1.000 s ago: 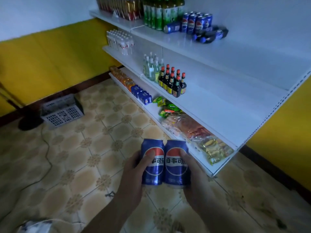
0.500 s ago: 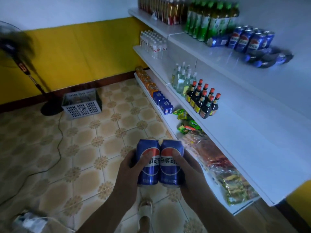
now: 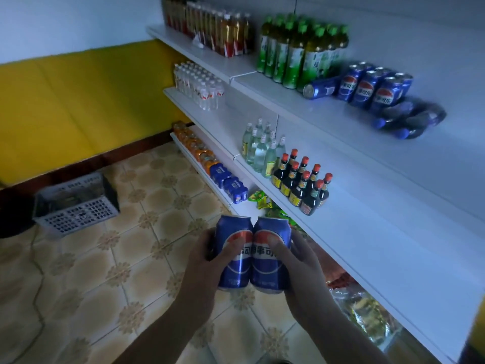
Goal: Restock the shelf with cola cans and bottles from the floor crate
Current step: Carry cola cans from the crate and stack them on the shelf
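Observation:
Two blue cola cans stand side by side in my hands in front of the white shelf unit (image 3: 380,232). My left hand (image 3: 202,269) grips the left can (image 3: 233,261), and a third can may sit behind it. My right hand (image 3: 301,269) grips the right can (image 3: 270,264). Both cans are upright, touching each other, level with the lower shelves. On the upper shelf (image 3: 328,114) stands a cluster of cola cans (image 3: 372,88), one can (image 3: 320,88) lying on its side, and cola bottles (image 3: 409,119) lying flat to their right.
A grey plastic crate (image 3: 76,206) sits on the tiled floor by the yellow wall, far left. Green tea bottles (image 3: 299,53), clear bottles (image 3: 262,151), dark sauce bottles (image 3: 301,185) and water bottles (image 3: 199,88) fill the shelves. Snack bags (image 3: 367,313) lie on the bottom shelf.
My view has risen and moved closer to the shelves. Both hands keep the two cans together, carried slightly upward and nearer the shelf unit. The crate stays behind on the left.

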`<control>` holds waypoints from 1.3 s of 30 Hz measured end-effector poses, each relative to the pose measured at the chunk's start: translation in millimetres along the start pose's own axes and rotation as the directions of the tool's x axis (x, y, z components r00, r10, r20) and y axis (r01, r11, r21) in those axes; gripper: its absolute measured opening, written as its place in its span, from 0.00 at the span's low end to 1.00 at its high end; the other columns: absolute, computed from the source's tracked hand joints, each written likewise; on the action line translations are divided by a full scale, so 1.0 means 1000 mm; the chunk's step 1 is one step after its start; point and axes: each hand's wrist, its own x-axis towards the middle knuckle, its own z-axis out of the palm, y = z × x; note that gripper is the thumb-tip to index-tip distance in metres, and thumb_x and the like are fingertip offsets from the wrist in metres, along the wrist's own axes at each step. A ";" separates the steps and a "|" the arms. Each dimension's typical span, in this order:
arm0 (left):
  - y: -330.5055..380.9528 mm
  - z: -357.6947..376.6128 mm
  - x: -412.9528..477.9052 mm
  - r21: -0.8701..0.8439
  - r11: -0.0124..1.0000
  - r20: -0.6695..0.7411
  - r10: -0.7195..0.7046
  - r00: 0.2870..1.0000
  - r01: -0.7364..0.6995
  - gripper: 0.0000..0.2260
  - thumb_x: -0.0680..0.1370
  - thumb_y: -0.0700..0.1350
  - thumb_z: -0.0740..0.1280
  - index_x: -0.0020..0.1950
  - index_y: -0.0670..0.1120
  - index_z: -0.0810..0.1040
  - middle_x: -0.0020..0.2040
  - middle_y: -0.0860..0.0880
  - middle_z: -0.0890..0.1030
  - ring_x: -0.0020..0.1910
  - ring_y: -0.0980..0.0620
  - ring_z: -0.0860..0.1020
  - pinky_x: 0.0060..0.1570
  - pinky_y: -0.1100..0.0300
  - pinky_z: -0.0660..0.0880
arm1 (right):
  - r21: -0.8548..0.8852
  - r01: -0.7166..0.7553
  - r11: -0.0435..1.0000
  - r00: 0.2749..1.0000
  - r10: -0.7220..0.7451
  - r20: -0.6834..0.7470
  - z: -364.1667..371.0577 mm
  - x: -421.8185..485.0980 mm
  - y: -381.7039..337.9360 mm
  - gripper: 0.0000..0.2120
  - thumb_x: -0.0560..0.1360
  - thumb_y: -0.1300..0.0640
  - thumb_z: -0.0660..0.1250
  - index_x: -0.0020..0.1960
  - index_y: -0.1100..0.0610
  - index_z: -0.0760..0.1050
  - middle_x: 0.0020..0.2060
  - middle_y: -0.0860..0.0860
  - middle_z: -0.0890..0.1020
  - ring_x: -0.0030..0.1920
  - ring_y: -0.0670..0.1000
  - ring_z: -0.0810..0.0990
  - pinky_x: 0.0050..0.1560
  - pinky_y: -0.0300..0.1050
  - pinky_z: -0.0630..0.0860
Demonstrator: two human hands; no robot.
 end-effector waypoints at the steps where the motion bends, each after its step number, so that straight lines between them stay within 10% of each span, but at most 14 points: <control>1: 0.004 0.002 0.013 -0.003 1.000 0.008 -0.007 1.000 0.007 0.24 0.67 0.49 0.76 0.62 0.46 0.80 0.54 0.44 0.86 0.53 0.41 0.85 0.50 0.45 0.82 | 0.000 0.005 1.000 1.000 -0.005 -0.004 0.003 0.011 -0.004 0.19 0.74 0.57 0.73 0.65 0.57 0.78 0.58 0.60 0.85 0.56 0.64 0.84 0.59 0.66 0.80; 8: 0.021 0.027 0.118 0.003 1.000 0.042 -0.028 0.999 0.028 0.24 0.68 0.51 0.78 0.62 0.45 0.81 0.55 0.41 0.85 0.55 0.37 0.84 0.57 0.37 0.79 | 0.043 0.009 0.999 1.000 -0.010 0.015 0.003 0.105 -0.034 0.19 0.74 0.55 0.71 0.64 0.56 0.79 0.57 0.60 0.85 0.56 0.63 0.85 0.54 0.60 0.82; 23: 0.113 0.104 0.331 0.232 0.961 0.197 0.106 0.975 -0.152 0.15 0.74 0.46 0.73 0.59 0.45 0.82 0.51 0.47 0.87 0.49 0.46 0.86 0.43 0.62 0.80 | -0.093 0.102 0.990 0.993 -0.096 0.070 -0.007 0.316 -0.146 0.21 0.72 0.48 0.76 0.62 0.54 0.81 0.56 0.57 0.86 0.56 0.60 0.85 0.55 0.55 0.83; 33: 0.130 0.189 0.445 0.313 0.874 0.631 0.100 0.769 -0.371 0.22 0.70 0.57 0.74 0.63 0.54 0.79 0.58 0.50 0.85 0.57 0.49 0.83 0.57 0.49 0.80 | -0.416 0.372 0.830 0.883 -0.455 -0.119 -0.049 0.359 -0.206 0.20 0.71 0.58 0.75 0.62 0.52 0.80 0.52 0.52 0.87 0.53 0.54 0.86 0.53 0.50 0.82; 39: 0.146 0.234 0.513 0.229 0.875 0.825 0.057 0.562 -0.426 0.21 0.70 0.49 0.78 0.61 0.49 0.80 0.56 0.47 0.85 0.56 0.48 0.83 0.55 0.54 0.80 | -0.658 0.280 0.699 0.799 -0.549 -0.243 -0.063 0.379 -0.232 0.23 0.71 0.61 0.79 0.63 0.49 0.78 0.55 0.45 0.86 0.56 0.46 0.84 0.58 0.45 0.80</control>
